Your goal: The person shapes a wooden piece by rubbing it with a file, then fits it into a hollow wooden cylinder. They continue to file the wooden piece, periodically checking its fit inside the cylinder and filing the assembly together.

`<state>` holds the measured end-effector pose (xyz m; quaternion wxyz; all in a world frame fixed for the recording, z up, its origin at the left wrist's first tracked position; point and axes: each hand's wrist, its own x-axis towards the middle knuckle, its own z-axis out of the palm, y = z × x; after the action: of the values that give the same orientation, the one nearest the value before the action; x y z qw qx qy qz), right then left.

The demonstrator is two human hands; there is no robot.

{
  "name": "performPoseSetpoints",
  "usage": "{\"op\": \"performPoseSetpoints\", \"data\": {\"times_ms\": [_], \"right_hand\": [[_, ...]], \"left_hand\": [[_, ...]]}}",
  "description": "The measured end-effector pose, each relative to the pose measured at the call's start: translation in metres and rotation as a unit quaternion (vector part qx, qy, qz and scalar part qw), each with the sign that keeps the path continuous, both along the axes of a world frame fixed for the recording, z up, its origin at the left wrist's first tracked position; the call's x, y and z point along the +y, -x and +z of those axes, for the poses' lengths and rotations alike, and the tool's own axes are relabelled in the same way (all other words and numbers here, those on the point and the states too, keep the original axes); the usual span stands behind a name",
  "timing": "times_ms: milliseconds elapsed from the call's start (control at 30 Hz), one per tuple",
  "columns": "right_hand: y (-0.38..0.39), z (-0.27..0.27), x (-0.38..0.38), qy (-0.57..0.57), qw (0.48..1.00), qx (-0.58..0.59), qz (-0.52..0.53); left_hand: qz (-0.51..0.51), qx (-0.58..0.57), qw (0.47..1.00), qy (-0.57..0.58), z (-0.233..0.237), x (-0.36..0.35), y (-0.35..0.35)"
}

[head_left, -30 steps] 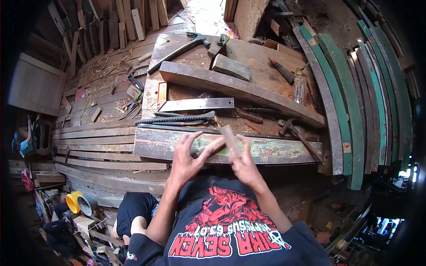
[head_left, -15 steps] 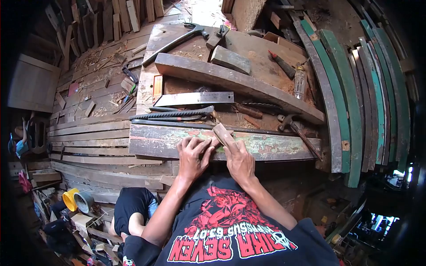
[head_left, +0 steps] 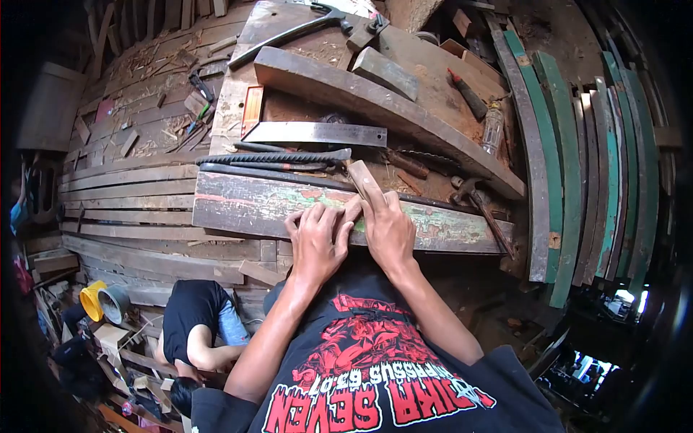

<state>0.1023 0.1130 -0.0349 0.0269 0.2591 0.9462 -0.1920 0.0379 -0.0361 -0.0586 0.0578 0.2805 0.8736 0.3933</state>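
My right hand [head_left: 390, 232] is closed on a small wooden block [head_left: 366, 182], which slants up and to the left from the fingers. A second small piece of wood [head_left: 352, 208] lies against the block's lower side, between both hands. My left hand [head_left: 317, 236] is closed, with bent fingers, at the near end of that piece. Beneath both hands runs a weathered plank [head_left: 249, 200] with flaking green and red paint. Just beyond the plank lie a twisted dark metal rod [head_left: 278, 158] and a try square [head_left: 317, 133] with an orange handle.
A thick board [head_left: 390, 112] crosses the bench. Beyond it lie a claw hammer [head_left: 289, 35], a grey block [head_left: 386, 73] and a screwdriver [head_left: 493, 128]. Another hammer [head_left: 485, 209] rests at right, near stacked green planks [head_left: 564, 173]. A person [head_left: 191, 321] bends down at lower left.
The view has shifted, so the bench sits higher in it. Both hands still hold the wood pieces together at the plank. The person at lower left has bent further into view.
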Motion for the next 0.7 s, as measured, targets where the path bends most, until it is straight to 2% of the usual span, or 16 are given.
{"op": "performPoseSetpoints", "data": {"times_ms": [167,267,400,500,567,700], "right_hand": [[-0.019,0.013,-0.007,0.033,0.999,0.022,0.034],[0.018,0.008,0.004,0.034,0.999,0.0,-0.019],[-0.01,0.025,-0.018,0.078,0.995,0.024,0.047],[-0.006,-0.003,-0.008,0.057,0.996,0.059,0.037],[0.016,-0.001,-0.003,0.051,0.997,0.057,-0.01],[-0.012,0.009,-0.005,0.048,0.997,0.029,0.058]], "left_hand": [[0.04,-0.035,0.998,0.03,0.004,0.004,-0.005],[0.044,-0.064,0.996,0.035,0.01,0.011,-0.008],[0.066,-0.053,0.996,0.028,0.006,0.012,-0.009],[0.069,-0.064,0.995,0.017,0.006,0.011,-0.009],[0.068,-0.084,0.994,0.011,0.005,0.01,-0.011],[0.06,-0.08,0.995,0.027,0.007,0.008,-0.01]]}}
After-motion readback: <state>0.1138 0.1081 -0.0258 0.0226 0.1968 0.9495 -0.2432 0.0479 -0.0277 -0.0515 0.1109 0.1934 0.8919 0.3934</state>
